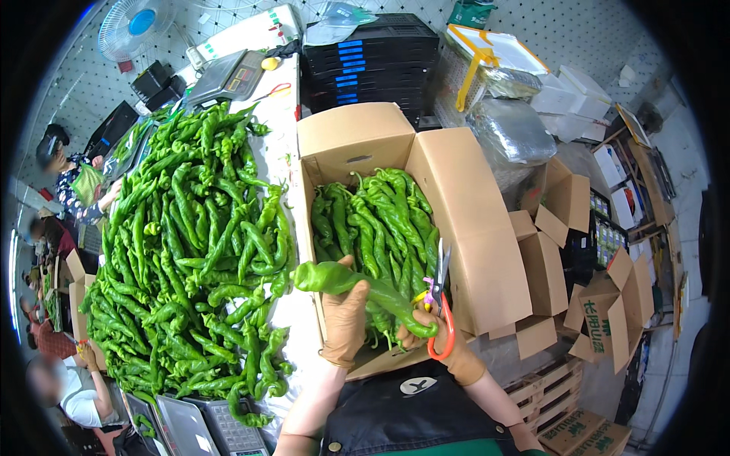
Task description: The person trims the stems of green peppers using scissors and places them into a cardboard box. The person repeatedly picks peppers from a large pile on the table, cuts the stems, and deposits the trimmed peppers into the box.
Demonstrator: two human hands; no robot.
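A long green pepper (331,277) is gripped in my left hand (347,322), which wears a brown glove. It slants across the near part of an open cardboard box (476,228), stem end to the left. My right hand (459,356), gloved too, holds scissors (447,333) with orange handles, blades pointing away from me. The pepper's curved tip lies at my right fingers; whether they touch it I cannot tell. Inside the box, many green peppers (373,233) lie lengthwise in rows. A large heap of green peppers (194,251) covers the table to the left.
Weighing scales (225,77) stand at the table's far end, others (234,427) at the near end. Black crates (376,51) are stacked beyond the box. Open cartons (542,268) and a wooden pallet (547,393) lie to the right. Other people (85,393) are at the left.
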